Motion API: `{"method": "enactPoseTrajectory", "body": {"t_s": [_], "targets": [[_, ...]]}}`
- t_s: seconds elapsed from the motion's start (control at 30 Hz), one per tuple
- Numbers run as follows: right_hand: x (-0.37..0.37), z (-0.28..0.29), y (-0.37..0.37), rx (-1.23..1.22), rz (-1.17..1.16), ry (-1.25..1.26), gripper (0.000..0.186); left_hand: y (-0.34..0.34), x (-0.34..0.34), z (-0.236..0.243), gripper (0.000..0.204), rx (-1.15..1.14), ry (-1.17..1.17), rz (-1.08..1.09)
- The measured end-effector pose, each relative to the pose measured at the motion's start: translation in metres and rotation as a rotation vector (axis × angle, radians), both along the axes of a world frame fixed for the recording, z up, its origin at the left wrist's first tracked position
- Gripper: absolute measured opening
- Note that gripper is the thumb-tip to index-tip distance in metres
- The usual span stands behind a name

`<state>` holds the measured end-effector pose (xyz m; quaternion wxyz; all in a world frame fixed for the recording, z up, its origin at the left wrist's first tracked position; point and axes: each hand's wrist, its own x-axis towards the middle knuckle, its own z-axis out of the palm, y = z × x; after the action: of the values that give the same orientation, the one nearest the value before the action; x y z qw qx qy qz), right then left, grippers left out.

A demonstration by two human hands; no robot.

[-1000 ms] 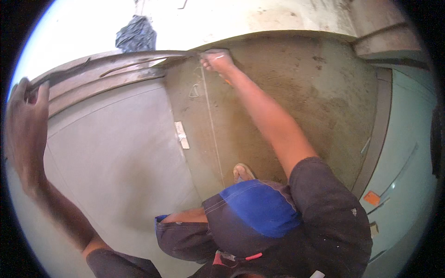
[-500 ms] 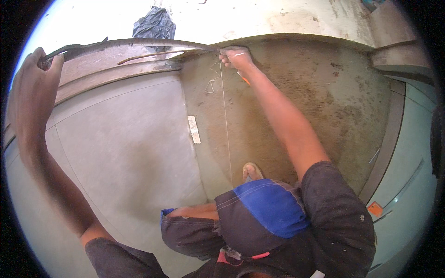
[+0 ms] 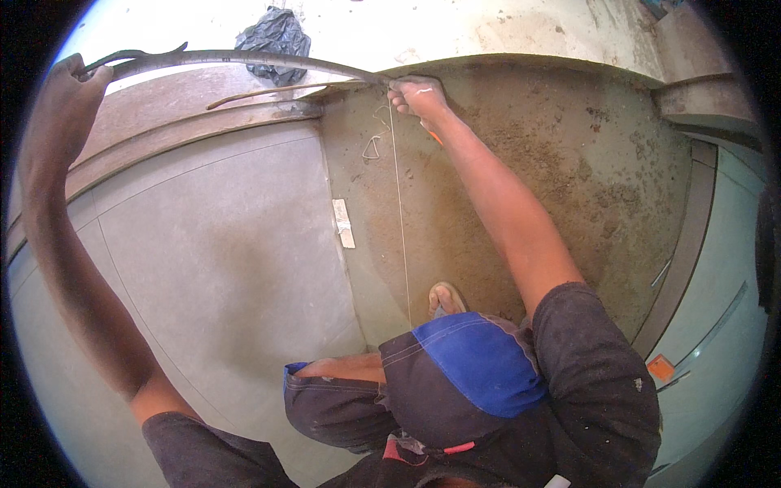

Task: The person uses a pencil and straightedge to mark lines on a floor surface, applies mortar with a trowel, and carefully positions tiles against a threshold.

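A tape measure point(image 3: 244, 57) spans between my hands, its long thin blade bowed upward with faint marks along it. My left hand point(image 3: 69, 102), raised at the far left, is closed round one end, where a black strap sticks out; the case itself is mostly hidden by the fingers. My right hand point(image 3: 419, 93) pinches the blade's other end at the far edge of the brown mortar bed point(image 3: 529, 163). A taut white string point(image 3: 400, 203) runs from beside my right fingers down toward my knees. Something orange point(image 3: 434, 134) shows beside the right wrist, partly hidden.
Grey floor tiles point(image 3: 220, 228) lie to the left of the mortar, with a small whitish block point(image 3: 343, 224) on their edge. A thin brown stick point(image 3: 277, 93) lies by the far step, near a crumpled black plastic bag point(image 3: 277, 41). My sandalled foot point(image 3: 446, 298) stands on the mortar.
My left hand and its end of the tape measure have risen a little, lifting the blade's bow. The right hand keeps its place at the far edge.
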<state>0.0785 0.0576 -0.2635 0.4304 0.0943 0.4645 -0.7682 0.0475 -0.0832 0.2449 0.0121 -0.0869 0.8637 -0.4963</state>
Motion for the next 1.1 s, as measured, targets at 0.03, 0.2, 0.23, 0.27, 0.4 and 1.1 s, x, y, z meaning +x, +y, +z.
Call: {"method": "enactPoseTrajectory", "body": {"t_s": [0.03,0.2,0.23,0.27,0.4,1.1], "targets": [[0.000,-0.001,-0.001,0.005,-0.001,0.008,0.025,-0.001,0.000,0.000,0.034,0.006,0.000,-0.014],[0.001,-0.003,-0.001,-0.006,0.004,0.001,0.025,-0.006,-0.008,0.003,0.035,0.011,-0.052,0.073],[0.001,-0.002,-0.002,0.000,0.013,0.000,0.025,-0.007,-0.009,0.004,0.035,0.014,-0.060,0.070],[0.001,-0.001,-0.001,0.001,0.004,0.002,0.025,-0.009,-0.011,0.004,0.035,0.021,-0.068,0.063],[0.000,0.001,0.002,-0.001,-0.013,-0.011,0.025,-0.010,-0.017,0.001,0.035,0.010,-0.057,0.059],[0.003,-0.005,0.007,-0.005,0.070,0.049,0.030,-0.054,-0.009,0.033,0.029,-0.013,-0.135,-0.092]]}}
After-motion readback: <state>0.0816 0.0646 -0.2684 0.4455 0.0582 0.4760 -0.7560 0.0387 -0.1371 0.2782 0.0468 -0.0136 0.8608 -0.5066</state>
